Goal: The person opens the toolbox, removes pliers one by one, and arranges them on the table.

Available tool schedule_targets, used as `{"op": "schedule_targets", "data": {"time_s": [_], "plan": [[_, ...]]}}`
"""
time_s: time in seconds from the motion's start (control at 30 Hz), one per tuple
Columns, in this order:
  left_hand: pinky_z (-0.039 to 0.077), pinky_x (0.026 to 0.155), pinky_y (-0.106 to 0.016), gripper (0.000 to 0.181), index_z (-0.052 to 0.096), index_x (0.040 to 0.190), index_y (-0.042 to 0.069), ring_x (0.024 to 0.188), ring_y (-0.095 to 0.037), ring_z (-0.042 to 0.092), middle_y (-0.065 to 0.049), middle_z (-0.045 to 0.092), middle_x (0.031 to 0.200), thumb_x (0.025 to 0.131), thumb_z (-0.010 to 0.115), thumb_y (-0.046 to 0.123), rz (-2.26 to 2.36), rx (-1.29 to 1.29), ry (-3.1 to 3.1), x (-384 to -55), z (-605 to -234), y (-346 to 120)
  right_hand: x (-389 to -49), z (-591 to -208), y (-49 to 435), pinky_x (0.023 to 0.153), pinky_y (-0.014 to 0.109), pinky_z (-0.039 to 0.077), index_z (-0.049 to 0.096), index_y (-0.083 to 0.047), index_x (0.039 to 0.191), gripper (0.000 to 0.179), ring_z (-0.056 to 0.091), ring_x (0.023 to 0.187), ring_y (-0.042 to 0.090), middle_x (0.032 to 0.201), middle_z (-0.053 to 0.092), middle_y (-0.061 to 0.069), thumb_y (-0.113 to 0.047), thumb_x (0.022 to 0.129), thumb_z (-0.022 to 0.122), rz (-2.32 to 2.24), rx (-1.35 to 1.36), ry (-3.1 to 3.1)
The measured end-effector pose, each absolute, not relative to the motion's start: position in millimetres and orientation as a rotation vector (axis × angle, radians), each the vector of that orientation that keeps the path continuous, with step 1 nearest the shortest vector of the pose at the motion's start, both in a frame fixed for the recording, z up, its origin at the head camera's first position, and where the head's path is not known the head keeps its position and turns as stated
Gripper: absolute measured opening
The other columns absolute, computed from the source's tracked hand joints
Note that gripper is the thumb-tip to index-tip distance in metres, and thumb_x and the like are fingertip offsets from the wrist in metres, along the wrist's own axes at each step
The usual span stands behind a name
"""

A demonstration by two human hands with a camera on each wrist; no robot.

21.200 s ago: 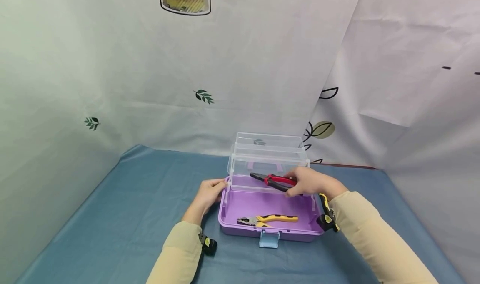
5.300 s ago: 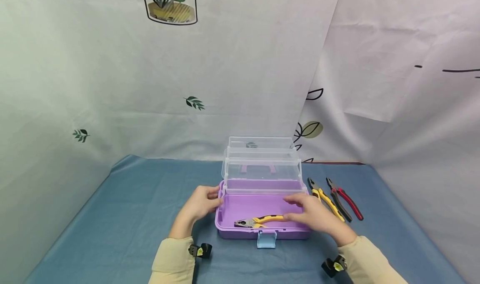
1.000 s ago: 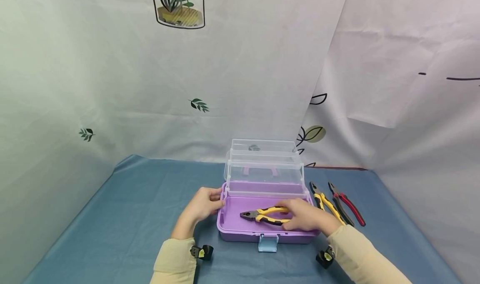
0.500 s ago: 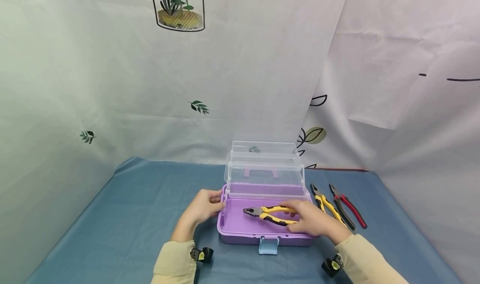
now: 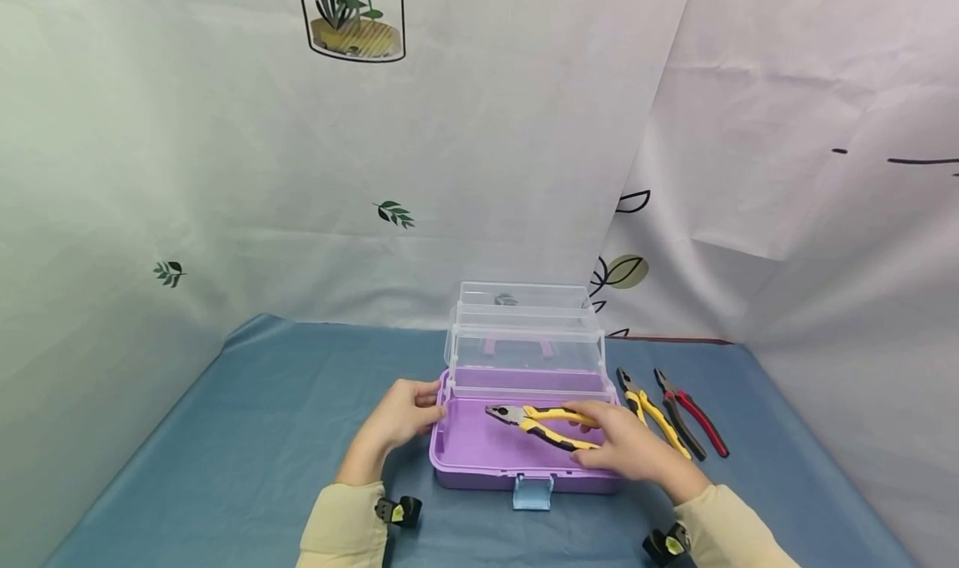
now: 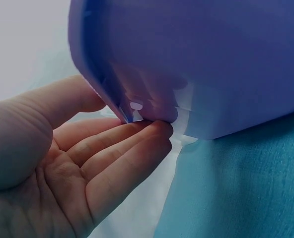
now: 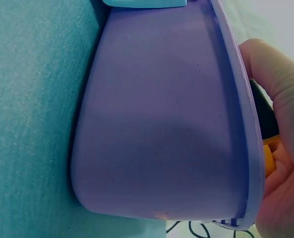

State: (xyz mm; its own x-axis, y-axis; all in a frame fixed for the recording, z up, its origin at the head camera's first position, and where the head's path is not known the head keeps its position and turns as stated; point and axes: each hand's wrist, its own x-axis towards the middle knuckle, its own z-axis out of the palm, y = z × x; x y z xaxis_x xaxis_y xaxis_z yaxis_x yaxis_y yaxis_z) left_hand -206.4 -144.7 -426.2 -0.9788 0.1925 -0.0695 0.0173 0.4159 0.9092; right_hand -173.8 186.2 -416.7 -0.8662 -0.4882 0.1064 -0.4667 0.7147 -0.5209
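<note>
In the head view, a purple toolbox [image 5: 479,478] stands on the blue cloth with its clear tiered top folded back. My left hand [image 5: 400,416] holds its left wall; in the left wrist view the thumb lies at the rim of the toolbox [image 6: 196,59] and the fingers touch its outer side. My right hand [image 5: 629,443] grips yellow-and-black combination pliers [image 5: 550,415] by the handles, over the box floor, jaws pointing left. The right wrist view shows only bits of the pliers' handle [image 7: 269,161] behind the box wall, beside the thumb.
Right of the box, yellow-and-black pliers [image 5: 655,418] and red-and-black pliers [image 5: 700,422] lie side by side on the cloth [image 5: 262,451]. A light blue latch [image 5: 533,493] hangs down the box front. The clear trays and lid [image 5: 524,347] rise behind, near the curtain.
Earlier, my right hand held the red-and-black pliers over the box; they now lie on the cloth with a yellow pair. Lately it gripped the remaining pliers and raised them slightly. My left hand stayed.
</note>
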Motion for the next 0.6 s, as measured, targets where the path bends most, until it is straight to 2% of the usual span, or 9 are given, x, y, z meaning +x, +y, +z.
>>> {"op": "schedule_targets", "data": {"time_s": [0.2, 0.6], "plan": [[0.059, 0.076, -0.039, 0.049, 0.050, 0.133, -0.005, 0.100, -0.027, 0.067, -0.023, 0.065, 0.116, 0.086, 0.063, 0.003, 1.596, 0.190, 2.506, -205.9, -425.1, -145.2, -171.2, -420.5, 188.2, 0.081, 0.043, 0.056, 0.055, -0.008, 0.130, 0.058, 0.064, 0.097, 0.021, 0.115, 0.066, 0.008, -0.026, 0.078, 0.075, -0.905, -0.813, 2.904], [0.059, 0.076, -0.040, 0.050, 0.050, 0.133, -0.005, 0.102, -0.028, 0.066, -0.022, 0.064, 0.118, 0.086, 0.064, 0.004, 1.604, 0.193, 2.492, -205.2, -424.7, -145.8, -166.6, -422.8, 185.9, 0.078, 0.039, 0.057, 0.057, -0.012, 0.128, 0.057, 0.065, 0.094, 0.019, 0.114, 0.067, 0.005, -0.023, 0.075, 0.078, -1.036, -0.818, 2.980]]}}
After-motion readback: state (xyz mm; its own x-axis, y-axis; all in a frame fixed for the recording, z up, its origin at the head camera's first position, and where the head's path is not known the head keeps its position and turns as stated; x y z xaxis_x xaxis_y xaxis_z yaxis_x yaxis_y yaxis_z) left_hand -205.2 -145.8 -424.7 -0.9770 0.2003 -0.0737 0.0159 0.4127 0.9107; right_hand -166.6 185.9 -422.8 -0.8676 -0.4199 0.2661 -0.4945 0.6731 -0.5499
